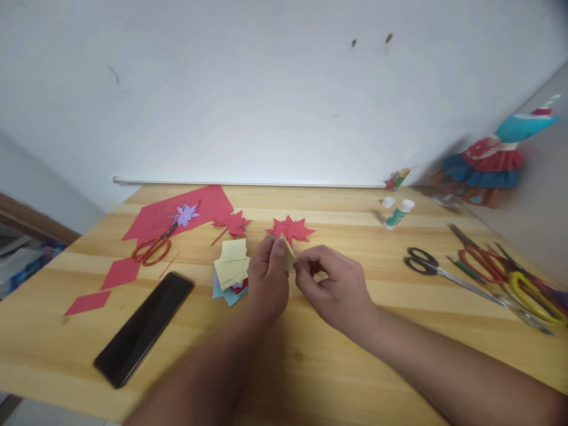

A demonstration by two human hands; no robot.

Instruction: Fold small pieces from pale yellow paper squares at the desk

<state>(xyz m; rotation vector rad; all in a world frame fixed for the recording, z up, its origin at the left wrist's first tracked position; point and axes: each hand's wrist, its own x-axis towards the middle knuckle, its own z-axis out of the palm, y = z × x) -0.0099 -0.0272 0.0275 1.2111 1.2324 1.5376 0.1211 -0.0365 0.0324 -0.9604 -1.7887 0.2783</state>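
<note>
So here I am, both hands meeting over the middle of the wooden table [355, 236], with a small piece of yellow paper [288, 251] between them. It's raised toward me, narrow as I look at it, with its long axis running from 11 o'clock down to 5 and its pointed tip up at 11. Whether it's folded, I can't tell.

My left hand [270, 275] is gripping it, thumb pressed along the near face, fingers curled round behind. My right hand [332, 284] comes in from the 4 o'clock side, thumb and forefinger pinched on the paper's lower end; the other fingers are curled in.

Straight past the tip, at 12 o'clock, lies a red leaf cutout [297, 228], and another red one [238, 223] sits at 10. Just beside my left hand, around 9, is a pile of paper squares [231, 266], yellow on top, blue poking out underneath. Farther out at 9, the orange-handled scissors [155, 251] lie with their tips under a purple cutout [187, 215]. There's the phone [144, 328] at 8, slanting 2 to 7. Over right, the glue stick [397, 216] stands between 2 and 3, and the black-handled scissors [423, 261] rest at 3, blades toward 4.
</note>
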